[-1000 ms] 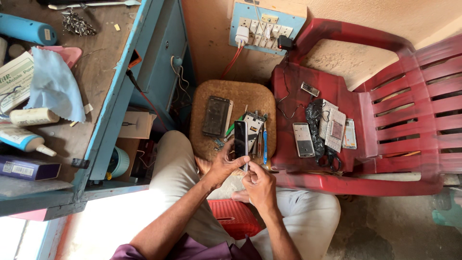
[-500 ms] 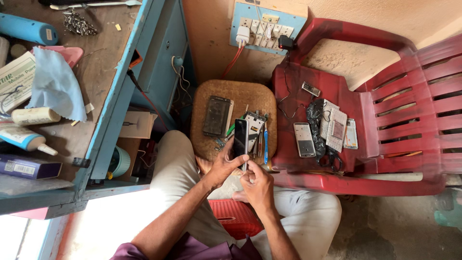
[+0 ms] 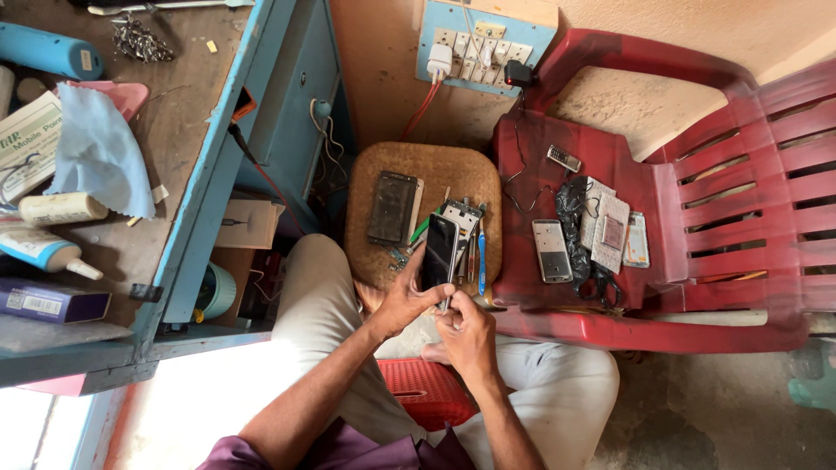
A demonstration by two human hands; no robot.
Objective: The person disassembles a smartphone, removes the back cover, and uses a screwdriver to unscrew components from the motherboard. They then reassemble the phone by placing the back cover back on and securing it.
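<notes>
My left hand (image 3: 403,300) grips a black smartphone (image 3: 438,250) by its lower end, held upright over a small brown wooden stool (image 3: 376,178). My right hand (image 3: 464,329) pinches at the phone's bottom edge; whether it holds a small tool I cannot tell. On the stool lie another dark phone (image 3: 392,206), an opened phone frame (image 3: 461,216) and a few screwdrivers (image 3: 476,252). I sit on a red stool (image 3: 418,390).
A red plastic chair (image 3: 697,200) at right carries several phones and parts (image 3: 601,231). A blue switchboard (image 3: 481,45) with plugs hangs on the far wall. A blue workbench (image 3: 174,174) at left holds a blue cloth (image 3: 97,152), tubes and boxes.
My hands and the phone have barely shifted; the fingers keep working at the phone's lower edge.
</notes>
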